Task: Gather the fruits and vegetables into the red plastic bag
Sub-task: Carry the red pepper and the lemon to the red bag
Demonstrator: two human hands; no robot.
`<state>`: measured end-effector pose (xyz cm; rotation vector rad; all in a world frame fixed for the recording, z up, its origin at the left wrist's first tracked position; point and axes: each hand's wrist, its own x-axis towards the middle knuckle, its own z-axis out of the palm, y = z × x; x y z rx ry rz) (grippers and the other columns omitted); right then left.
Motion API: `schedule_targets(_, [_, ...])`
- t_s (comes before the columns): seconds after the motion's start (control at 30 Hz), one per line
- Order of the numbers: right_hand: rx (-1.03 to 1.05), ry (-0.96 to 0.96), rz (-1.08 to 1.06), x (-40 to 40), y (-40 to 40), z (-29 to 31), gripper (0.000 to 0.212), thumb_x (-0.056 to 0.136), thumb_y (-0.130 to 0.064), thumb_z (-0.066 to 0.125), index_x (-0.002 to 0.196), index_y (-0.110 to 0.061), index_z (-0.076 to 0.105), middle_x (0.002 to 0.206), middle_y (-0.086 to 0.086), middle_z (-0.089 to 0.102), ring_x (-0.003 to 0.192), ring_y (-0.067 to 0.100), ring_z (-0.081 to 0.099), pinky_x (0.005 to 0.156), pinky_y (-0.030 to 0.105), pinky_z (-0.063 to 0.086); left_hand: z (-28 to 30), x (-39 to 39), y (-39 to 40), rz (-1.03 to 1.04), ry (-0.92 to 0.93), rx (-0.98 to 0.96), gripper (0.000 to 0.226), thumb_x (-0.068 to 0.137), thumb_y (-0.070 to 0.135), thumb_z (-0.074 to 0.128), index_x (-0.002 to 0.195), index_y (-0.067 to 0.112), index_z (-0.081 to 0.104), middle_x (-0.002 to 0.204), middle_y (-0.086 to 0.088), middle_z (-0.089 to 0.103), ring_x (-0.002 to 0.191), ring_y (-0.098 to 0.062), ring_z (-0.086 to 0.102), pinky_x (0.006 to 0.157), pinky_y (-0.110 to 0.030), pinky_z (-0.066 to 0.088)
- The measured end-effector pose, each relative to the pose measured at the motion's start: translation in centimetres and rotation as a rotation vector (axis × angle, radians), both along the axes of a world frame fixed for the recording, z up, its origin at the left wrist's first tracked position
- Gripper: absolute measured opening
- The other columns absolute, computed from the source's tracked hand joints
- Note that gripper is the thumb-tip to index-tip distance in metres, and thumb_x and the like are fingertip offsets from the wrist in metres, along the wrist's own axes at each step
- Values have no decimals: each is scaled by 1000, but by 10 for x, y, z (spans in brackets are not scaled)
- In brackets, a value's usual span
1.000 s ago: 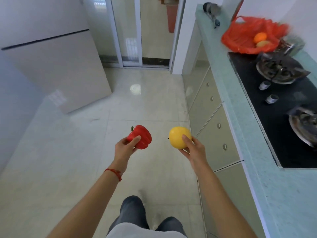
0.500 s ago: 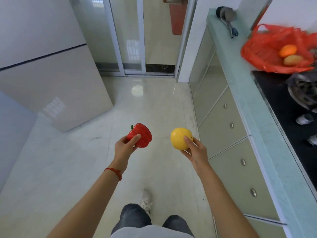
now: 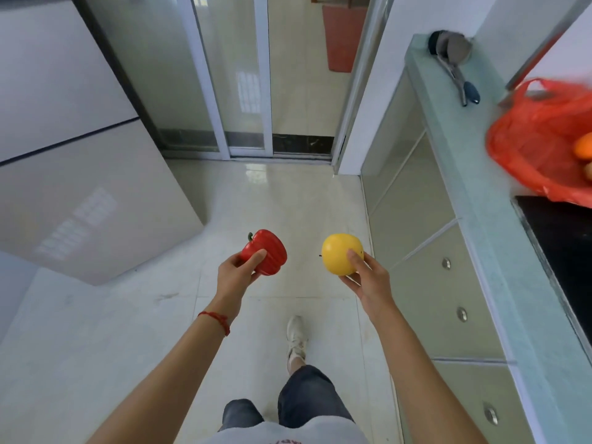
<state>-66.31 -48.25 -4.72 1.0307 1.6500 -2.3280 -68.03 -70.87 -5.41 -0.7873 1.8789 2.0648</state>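
Note:
My left hand (image 3: 235, 275) grips a red bell pepper (image 3: 267, 255) with a green stem, held over the floor at mid-frame. Beside it my right hand (image 3: 365, 277) holds a yellow apple (image 3: 339, 253). The two fruits are a short gap apart. The red plastic bag (image 3: 531, 149) lies open on the pale green counter (image 3: 480, 193) at the far right, partly cut off by the frame edge. An orange fruit (image 3: 584, 149) shows inside it.
A ladle-like utensil (image 3: 455, 65) lies on the far end of the counter. A black stove top (image 3: 563, 238) sits below the bag. Cabinet drawers with round knobs (image 3: 461, 314) run along the right. Sliding glass doors (image 3: 243, 78) stand ahead, and my foot (image 3: 296, 339) is on the tiled floor.
The view has moved forward along the counter, so the bag has slid toward the right edge. Both hands keep the same hold on the pepper and the apple.

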Motion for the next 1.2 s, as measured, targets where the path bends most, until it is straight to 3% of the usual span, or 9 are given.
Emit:
schedule_targets(0.2, [-13, -11, 37, -115, 15, 4, 40, 81, -19, 67, 118, -7, 56, 122, 14, 55, 103, 29, 60, 68, 29, 57, 4, -106, 20, 32, -21, -12, 40, 81, 22, 66, 113, 1, 54, 112, -14, 60, 103, -26, 60, 85, -32, 51])
schedule_targets(0.4, [-33, -10, 51, -206, 26, 17, 33, 82, -16, 66, 113, -8, 56, 119, 13, 55, 102, 29, 59, 64, 24, 59, 12, -195, 29, 48, -22, -15, 35, 81, 22, 66, 109, 4, 55, 111, -13, 59, 102, -26, 60, 84, -32, 51])
schedule_targets(0.6, [-35, -9, 44, -278, 29, 13, 43, 81, -18, 67, 121, -6, 55, 119, 14, 57, 99, 27, 61, 75, 33, 55, 10, -280, 33, 4, -14, 1, 29, 81, 22, 67, 102, 6, 56, 110, -15, 61, 100, -25, 61, 82, -32, 51])
schedule_targets(0.8, [-35, -9, -42, -378, 25, 11, 38, 82, -18, 67, 116, -8, 54, 114, 11, 57, 93, 22, 62, 74, 31, 57, 8, -399, 34, -63, -14, 1, 43, 80, 21, 68, 114, -2, 55, 111, -16, 60, 101, -27, 60, 89, -36, 51])
schedule_targets(0.97, [-14, -16, -118, -442, 20, 10, 54, 81, -19, 67, 129, -4, 48, 122, 15, 55, 101, 29, 60, 76, 34, 53, 11, -477, 33, -152, -23, -13, 47, 81, 22, 66, 120, 2, 51, 115, -13, 57, 108, -30, 57, 95, -39, 49])
schedule_targets(1.07, [-5, -36, -149, -465, 21, 8, 55, 82, -20, 67, 130, -5, 47, 126, 17, 54, 105, 32, 59, 80, 37, 53, 11, -510, 38, -214, -31, -17, 50, 82, 23, 64, 125, 3, 47, 119, -13, 55, 111, -30, 55, 95, -39, 48])
schedule_targets(1.2, [-5, -55, -215, -482, 29, 7, 54, 81, -20, 68, 129, -5, 49, 127, 18, 54, 109, 34, 59, 73, 31, 56, 11, -537, 53, -257, -48, -12, 51, 82, 21, 64, 127, 3, 46, 117, -11, 54, 109, -28, 54, 91, -35, 48])
